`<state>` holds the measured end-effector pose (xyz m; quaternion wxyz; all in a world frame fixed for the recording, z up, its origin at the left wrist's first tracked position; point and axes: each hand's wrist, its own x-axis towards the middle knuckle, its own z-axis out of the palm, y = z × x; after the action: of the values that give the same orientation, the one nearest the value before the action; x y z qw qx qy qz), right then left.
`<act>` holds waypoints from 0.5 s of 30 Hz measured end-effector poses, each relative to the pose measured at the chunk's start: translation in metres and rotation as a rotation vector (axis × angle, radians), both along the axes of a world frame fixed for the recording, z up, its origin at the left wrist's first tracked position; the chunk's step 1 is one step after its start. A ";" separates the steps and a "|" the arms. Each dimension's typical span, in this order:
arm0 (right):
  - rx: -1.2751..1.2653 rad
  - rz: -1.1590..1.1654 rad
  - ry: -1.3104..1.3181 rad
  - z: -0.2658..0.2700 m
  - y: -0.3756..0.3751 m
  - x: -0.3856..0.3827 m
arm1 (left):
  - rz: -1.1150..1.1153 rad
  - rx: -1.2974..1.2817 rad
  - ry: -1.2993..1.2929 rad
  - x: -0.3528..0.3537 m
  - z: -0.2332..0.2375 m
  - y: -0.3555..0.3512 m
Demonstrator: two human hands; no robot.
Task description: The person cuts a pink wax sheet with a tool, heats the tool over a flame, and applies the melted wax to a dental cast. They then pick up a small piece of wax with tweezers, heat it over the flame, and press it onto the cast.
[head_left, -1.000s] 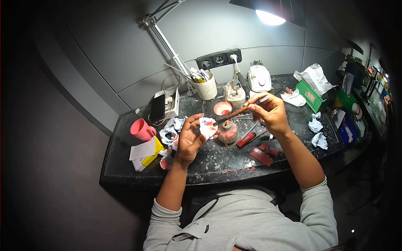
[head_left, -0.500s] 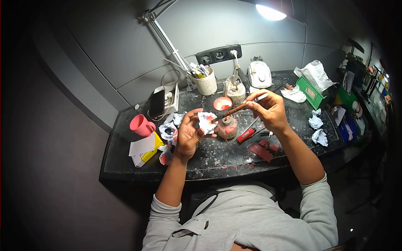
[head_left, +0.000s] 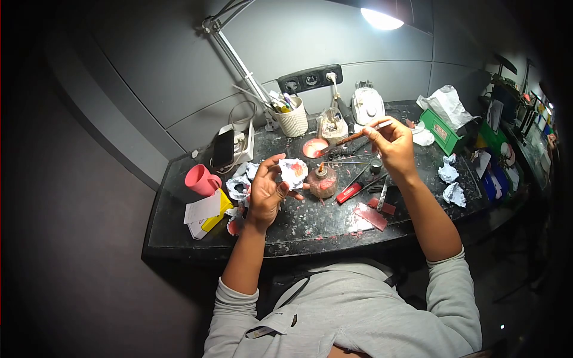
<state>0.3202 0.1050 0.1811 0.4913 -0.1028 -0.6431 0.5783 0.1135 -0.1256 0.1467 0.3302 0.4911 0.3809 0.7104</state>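
My left hand (head_left: 267, 192) grips a white plaster dental model (head_left: 293, 173) with pink wax on its face, holding it above the table. My right hand (head_left: 391, 146) is closed around the brown handle of a wax knife (head_left: 349, 139). The blade slants down to the left, its tip by the rim of a round dish of pink wax (head_left: 313, 147). Just below the blade stands a round glass spirit burner (head_left: 323, 185) with an orange top. A red lighter (head_left: 349, 193) and pink wax sheets (head_left: 370, 216) lie to the burner's right.
On the left are a pink mug (head_left: 202, 180), a yellow box (head_left: 218, 213), a phone (head_left: 224, 148) and more plaster pieces (head_left: 239, 188). A pen holder (head_left: 292, 122) stands behind. Toward the right sit a green box (head_left: 439, 132) and white lumps (head_left: 454, 195). A lamp (head_left: 382, 19) hangs overhead.
My right hand has drawn the wax knife away from the plaster model, up and to the right, bringing its tip to the wax dish and burner. My left hand stays nearly in place.
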 end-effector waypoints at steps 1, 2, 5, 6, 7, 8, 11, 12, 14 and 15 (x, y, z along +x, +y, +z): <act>-0.056 -0.003 0.023 0.001 0.000 0.000 | -0.001 -0.006 -0.006 0.000 0.001 0.000; -0.056 -0.001 0.020 0.001 0.001 0.001 | -0.001 -0.013 -0.013 0.000 0.001 -0.001; -0.131 0.070 0.005 -0.002 0.009 0.002 | -0.007 -0.022 -0.016 -0.001 0.002 -0.001; -0.133 0.070 0.003 -0.002 0.009 0.001 | -0.006 -0.024 -0.018 -0.001 0.001 -0.001; -0.136 0.067 -0.011 -0.003 0.008 0.000 | -0.008 -0.027 -0.022 -0.002 0.000 0.000; -0.139 0.064 -0.026 -0.003 0.008 0.000 | -0.009 -0.030 -0.025 -0.003 -0.001 0.000; -0.206 0.121 -0.034 -0.003 0.008 0.001 | -0.023 -0.043 -0.036 -0.004 -0.001 0.000; -0.207 0.122 -0.037 -0.003 0.005 0.000 | -0.022 -0.044 -0.038 -0.004 -0.002 0.000; -0.142 0.182 0.024 -0.002 -0.004 -0.003 | -0.031 -0.062 -0.022 -0.004 -0.003 0.001; -0.117 0.248 0.060 -0.002 -0.007 -0.004 | -0.031 -0.064 -0.023 -0.003 -0.003 0.001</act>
<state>0.3166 0.0980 0.1788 0.4281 -0.0336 -0.6011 0.6740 0.1101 -0.1245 0.1434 0.3610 0.4779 0.3919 0.6984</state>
